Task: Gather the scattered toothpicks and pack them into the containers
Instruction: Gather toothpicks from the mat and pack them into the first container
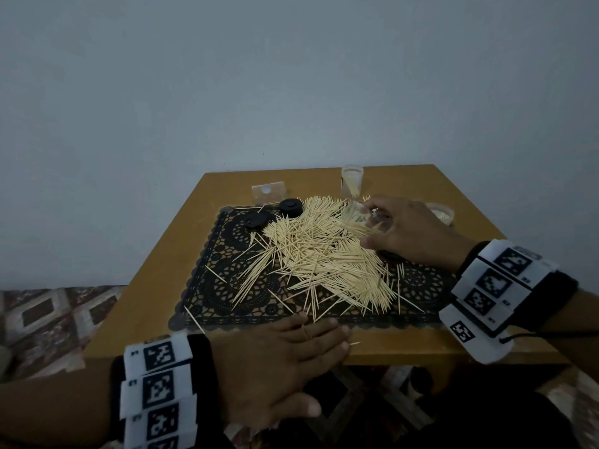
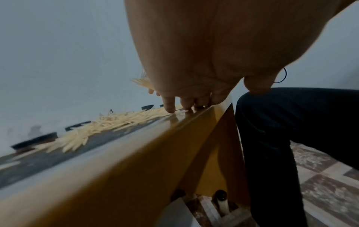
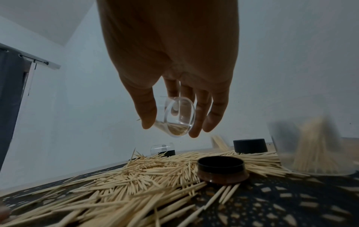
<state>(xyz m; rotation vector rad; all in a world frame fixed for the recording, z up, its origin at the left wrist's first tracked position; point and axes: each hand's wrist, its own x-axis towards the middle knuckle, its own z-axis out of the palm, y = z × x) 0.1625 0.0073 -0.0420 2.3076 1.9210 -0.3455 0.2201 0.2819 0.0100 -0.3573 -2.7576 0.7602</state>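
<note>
The left hand point(image 1: 278, 361) lies flat on the near edge of the wooden table point(image 1: 181, 264), fingers straight and spread, with nothing in its grasp; the left wrist view shows its fingertips point(image 2: 170, 109) pressing down at the rim, right where the first stray sticks begin. Ahead of those fingers, across the black lace mat point(image 1: 227, 286), sprawls the big heap of toothpicks point(image 1: 321, 254), criss-crossed every which way. They look feather-light, stiff and thin, and pointed at the ends, so I'd judge they will roll and skitter if poked singly. Better to rake them together with a flat palm, square up a bundle and pinch it round the middle, away from the tips.

Beyond the heap, off toward the far left of the right hand, sit two black lids point(image 1: 290, 207) and a clear plastic piece point(image 1: 269, 191) I can't identify.

The right hand point(image 1: 411, 231) hovers over the far right of the pile, thumb and fingers curled round a small clear container point(image 3: 179, 116), tipped on its side with a few toothpicks lying inside. It looks like smooth, hard plastic, probably slick, so gripping round the wall as it does now seems sound. Past that hand stands another clear container point(image 1: 351, 181), upright with some sticks in it, and a third point(image 1: 440, 213) sits just behind the knuckles.
</note>
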